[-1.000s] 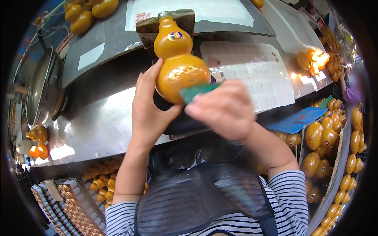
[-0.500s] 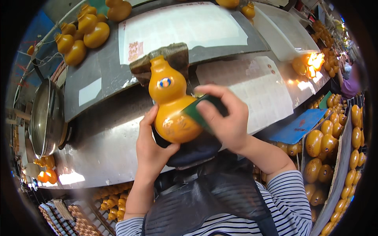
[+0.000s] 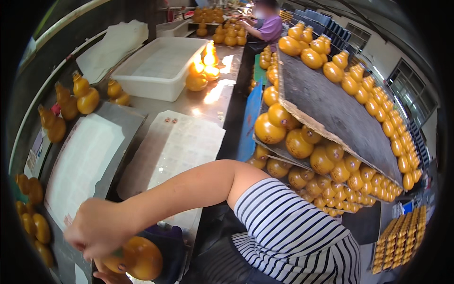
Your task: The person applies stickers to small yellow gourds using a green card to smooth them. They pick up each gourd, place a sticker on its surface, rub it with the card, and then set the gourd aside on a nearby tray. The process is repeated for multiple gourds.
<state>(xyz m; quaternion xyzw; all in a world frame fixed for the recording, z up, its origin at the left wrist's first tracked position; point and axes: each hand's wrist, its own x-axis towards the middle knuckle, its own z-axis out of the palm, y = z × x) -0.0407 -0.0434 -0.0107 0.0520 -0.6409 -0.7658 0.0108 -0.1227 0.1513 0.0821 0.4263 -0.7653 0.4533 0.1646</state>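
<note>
The head view had swung rightward, leaving the glossy orange bottle gourd (image 3: 145, 258) at seven o'clock, the right hand (image 3: 100, 228) curled over it and the left hand (image 3: 111, 278) at its edge, both grips untellable, so handling seemingly continued.

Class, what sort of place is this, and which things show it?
Probably a workshop: layered boards hold many yellow gourd-shaped pieces, a metal workbench carries a white tub, and a co-worker in purple is farther along.
</note>
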